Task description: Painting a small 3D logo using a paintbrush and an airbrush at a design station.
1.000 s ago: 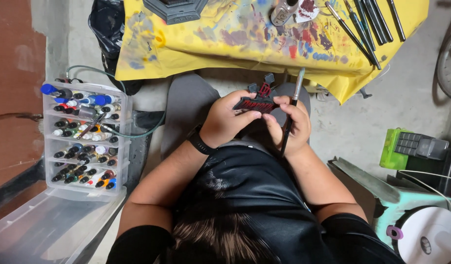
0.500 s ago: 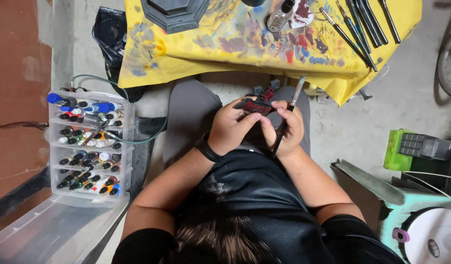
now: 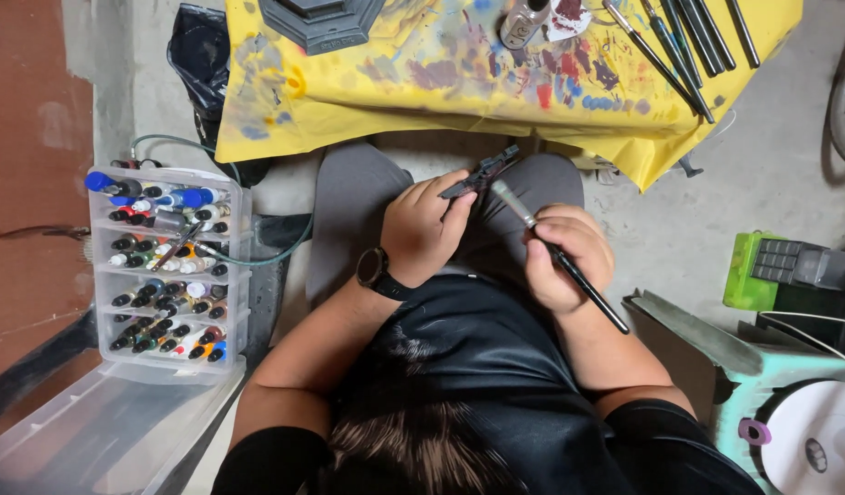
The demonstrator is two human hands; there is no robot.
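Hands parted over the lap since the earlier frames.
The left hand (image 3: 422, 225) grips a small dark figure piece (image 3: 480, 172); the right hand (image 3: 569, 257), now drawn right and apart, holds a paintbrush (image 3: 558, 255), bristles near the piece. At left, a clear tiered rack (image 3: 235, 240) holds rows of paint bottles (image 3: 161, 275). Brushes (image 3: 688, 41) lie on the yellow-covered tabletop (image 3: 367, 101).

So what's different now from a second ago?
The hands have drawn apart. The left hand holds the small dark part, now turned edge-on with its red face hidden. The right hand has pulled the brush back to the right, clear of the part. Both grips stayed; the paint rack and yellow cloth look the same.
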